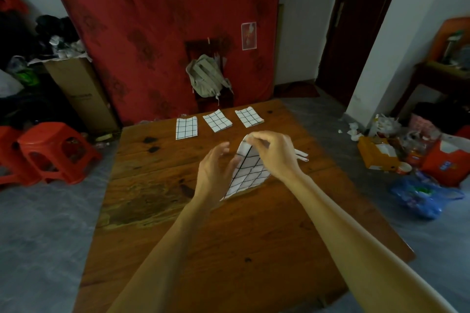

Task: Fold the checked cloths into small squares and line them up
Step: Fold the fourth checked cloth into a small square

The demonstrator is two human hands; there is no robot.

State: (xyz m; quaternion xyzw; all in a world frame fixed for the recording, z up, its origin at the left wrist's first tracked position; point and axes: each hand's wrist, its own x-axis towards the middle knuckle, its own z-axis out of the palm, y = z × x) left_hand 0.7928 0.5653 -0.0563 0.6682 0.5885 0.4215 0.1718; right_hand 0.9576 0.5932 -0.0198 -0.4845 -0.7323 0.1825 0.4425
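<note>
Three folded white cloths with a black check lie in a row near the far edge of the wooden table (157, 211): the left one (186, 127), the middle one (217, 121) and the right one (249, 116). A fourth checked cloth (250, 173) hangs over the table's middle, its lower edge on the wood. My right hand (276, 152) pinches its top corner and lifts it. My left hand (216, 173) is beside the cloth's left edge with fingers spread, touching or nearly touching it. A bit of white cloth (301, 156) shows behind my right wrist.
Red plastic stools (56, 152) stand left of the table, with a cardboard box (81, 91) behind them. A chair with a grey backpack (207, 76) is past the far edge. Boxes, cups and a blue bag (419, 195) litter the floor on the right.
</note>
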